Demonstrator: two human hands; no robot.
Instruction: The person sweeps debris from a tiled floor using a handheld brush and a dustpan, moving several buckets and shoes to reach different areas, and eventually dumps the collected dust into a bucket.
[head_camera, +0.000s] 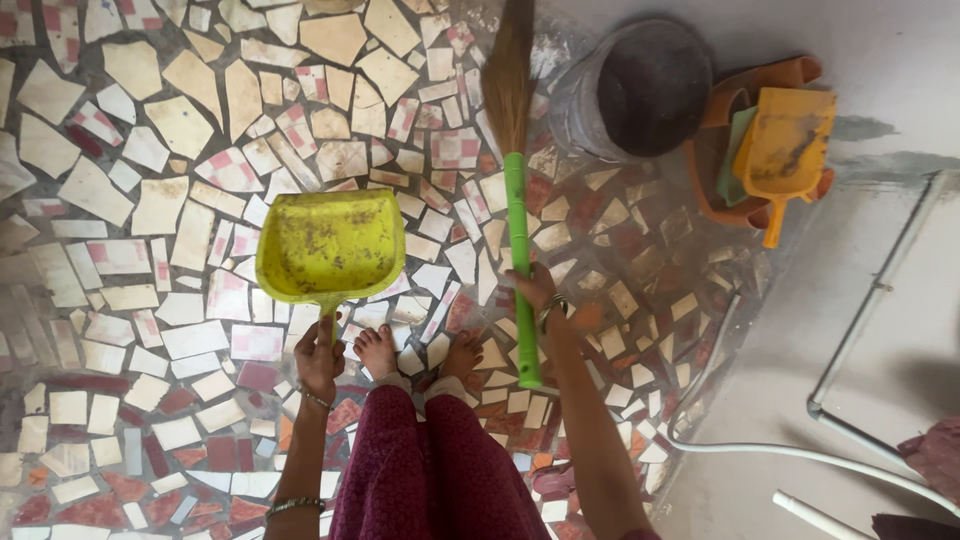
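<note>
Dustpan (330, 245), yellow and speckled with dirt, is held by its handle in the left hand (320, 358), whose fingers are closed around the grip. It is carried level above the floor, straight ahead of that hand and just beyond the bare feet (418, 352).

A broom (517, 190) with a green handle is gripped in the right hand (534, 290), fingers wrapped about the middle of the handle. Its brown bristles point away from that hand, towards the top of the view.

Beyond the right hand and further to its right, a dark bucket (635, 90) stands near the bristles. Past it lies an orange dustpan (783, 150) on a brown tub. White pipes (860, 330) run along the grey floor well to the right.

The floor (150, 200) is a mosaic of broken tile pieces. Dirt could be spilled if the yellow pan were tipped, since only the thin handle is held. The bucket could be knocked by a wide sweep of the bristles. Bare toes could be caught on uneven tile edges.
</note>
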